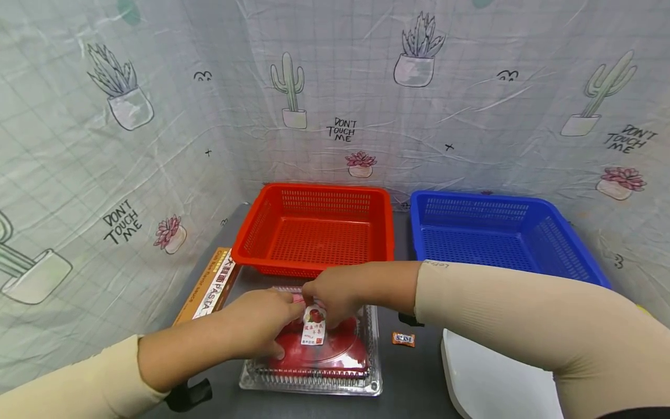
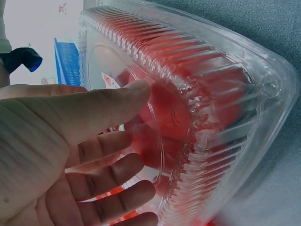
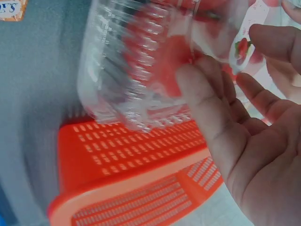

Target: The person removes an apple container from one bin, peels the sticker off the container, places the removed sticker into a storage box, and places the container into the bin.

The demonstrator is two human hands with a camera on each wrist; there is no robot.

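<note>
A clear plastic clamshell box of red fruit lies on the dark grey table. On its lid is a white label printed with a red fruit. My left hand reaches over the lid's left part, fingers stretched toward the label's upper edge. In the left wrist view the thumb lies over the lid, the fingers spread apart below it. My right hand comes over the lid's far right, fingertips at the label's upper end. The right wrist view shows its fingers loosely bent against the lid.
Behind the box stands a red basket, with a blue basket to its right. A pasta box lies along the left wall. A small orange-and-white wrapped packet lies right of the clamshell, near a white board-like thing.
</note>
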